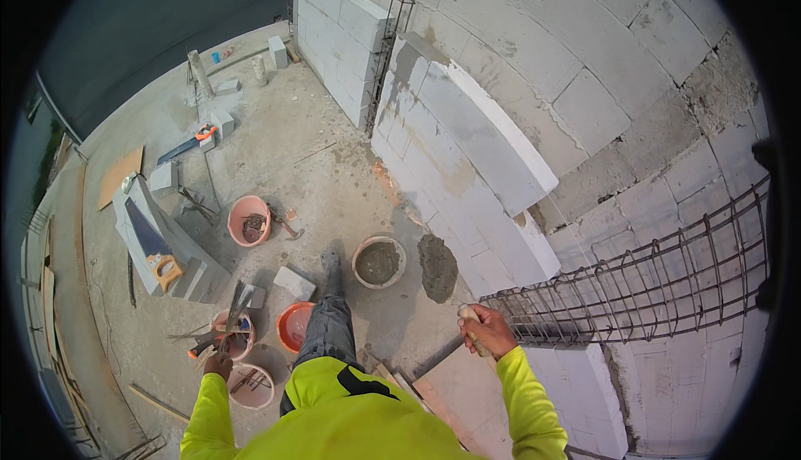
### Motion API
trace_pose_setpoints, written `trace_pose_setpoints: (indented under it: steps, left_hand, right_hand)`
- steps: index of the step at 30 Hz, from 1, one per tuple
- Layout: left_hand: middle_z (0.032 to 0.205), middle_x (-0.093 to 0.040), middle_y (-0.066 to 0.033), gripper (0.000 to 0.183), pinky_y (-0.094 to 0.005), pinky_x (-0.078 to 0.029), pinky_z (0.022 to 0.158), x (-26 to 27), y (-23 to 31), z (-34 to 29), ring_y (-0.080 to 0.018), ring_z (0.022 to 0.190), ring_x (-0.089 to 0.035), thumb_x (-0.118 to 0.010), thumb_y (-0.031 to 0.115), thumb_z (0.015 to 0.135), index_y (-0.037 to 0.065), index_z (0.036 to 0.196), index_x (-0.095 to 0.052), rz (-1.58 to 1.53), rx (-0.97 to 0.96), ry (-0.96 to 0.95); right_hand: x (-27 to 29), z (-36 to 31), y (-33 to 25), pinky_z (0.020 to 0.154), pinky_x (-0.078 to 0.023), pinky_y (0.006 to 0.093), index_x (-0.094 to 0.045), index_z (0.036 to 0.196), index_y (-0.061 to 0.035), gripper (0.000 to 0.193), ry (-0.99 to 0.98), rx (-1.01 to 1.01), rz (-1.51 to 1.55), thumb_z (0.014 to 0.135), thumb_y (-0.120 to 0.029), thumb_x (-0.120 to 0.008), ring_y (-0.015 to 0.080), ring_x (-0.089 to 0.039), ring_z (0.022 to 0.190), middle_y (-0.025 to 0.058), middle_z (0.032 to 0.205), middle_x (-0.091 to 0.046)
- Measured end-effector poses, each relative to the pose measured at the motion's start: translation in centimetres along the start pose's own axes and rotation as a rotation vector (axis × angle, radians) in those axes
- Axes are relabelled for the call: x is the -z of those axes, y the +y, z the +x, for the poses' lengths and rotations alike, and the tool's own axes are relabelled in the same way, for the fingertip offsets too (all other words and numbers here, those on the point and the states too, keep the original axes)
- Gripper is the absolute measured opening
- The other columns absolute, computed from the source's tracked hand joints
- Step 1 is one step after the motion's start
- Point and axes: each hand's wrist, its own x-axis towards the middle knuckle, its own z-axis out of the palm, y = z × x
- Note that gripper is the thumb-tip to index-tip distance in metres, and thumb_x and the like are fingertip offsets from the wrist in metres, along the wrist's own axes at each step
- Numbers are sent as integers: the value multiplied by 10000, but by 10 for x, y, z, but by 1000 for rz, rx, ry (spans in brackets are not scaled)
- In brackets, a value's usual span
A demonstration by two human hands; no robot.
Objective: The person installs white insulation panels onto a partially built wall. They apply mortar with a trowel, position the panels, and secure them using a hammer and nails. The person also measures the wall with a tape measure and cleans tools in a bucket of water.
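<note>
Your right hand [492, 332], on the right near side, is clenched around a pale, worn handle [474, 336], and a mortar-coated oblong head [438, 268] extends on the far side of it, slightly to the left. Just left of that head stands a round bucket [356, 274] holding grey wet mortar [379, 264]. Your left hand [219, 364], on the left near side, is at a bundle of dark strips [238, 314] that rises from a pink bucket [248, 345]; you can't tell from here whether its fingers grasp them, as they are partly hidden. Between your hands, nearer the left one, sits an orange bucket [288, 326], with a white block [294, 283] just on its far side. Farther off to the left, a hammer [292, 231] lies beside another pink bucket [242, 208], and a wooden-handled saw [165, 271] rests on stacked pale blocks [196, 268]. To your right, a curved rebar mesh [634, 283] spans the near part of the white block wall [467, 143].
</note>
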Motion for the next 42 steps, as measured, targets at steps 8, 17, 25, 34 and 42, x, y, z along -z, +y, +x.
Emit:
trace_pose_setpoints:
  steps: [8, 17, 25, 34, 42]
  left_hand:
    - [910, -737, -196, 322, -371, -560, 779, 106, 188, 138, -262, 808, -721, -607, 185, 788, -6, 1014, -733, -64, 36, -30]
    - [1073, -709, -105, 369, -320, -544, 673, 218, 366, 236, -202, 839, -693, -575, 184, 889, 10, 1206, -649, -348, -108, 137]
    - [1092, -677, -95, 336, -351, -541, 633, 186, 398, 322, -217, 850, -689, -562, 197, 913, 42, 1199, -640, -525, 36, 157]
    - [1000, -703, -76, 332, -316, -510, 534, 166, 608, 496, -178, 753, -684, -591, 159, 897, 23, 1193, -655, -215, 38, -151]
    - [1016, -705, -38, 347, -271, -495, 613, 187, 815, 654, -147, 836, -679, -605, 162, 895, 52, 1223, -639, -178, -205, -307]
  right_hand:
    - [17, 236, -233, 468, -472, 271, -626, 1035, -38, 156, 57, -18, 15, 915, -135, -647, 99, -542, 519, 9, 736, -581]
    - [77, 445, -453, 468, -488, 294, -626, 1016, -37, 194, 240, 239, -241, 882, -173, -661, 118, -557, 527, 30, 713, -579]
    - [108, 613, -530, 826, -551, 496, -618, 1199, -55, 403, 738, 439, -1336, 837, -225, -667, 388, -678, 932, 222, 1017, -673]
    - [98, 597, -497, 761, -556, 440, -521, 1357, -128, 620, 802, 324, -1257, 778, -127, -746, 335, -642, 903, 141, 1033, -576]
    - [88, 572, -495, 718, -531, 424, -608, 1280, -153, 506, 928, 277, -1239, 788, -41, -633, 289, -603, 867, 90, 939, -558]
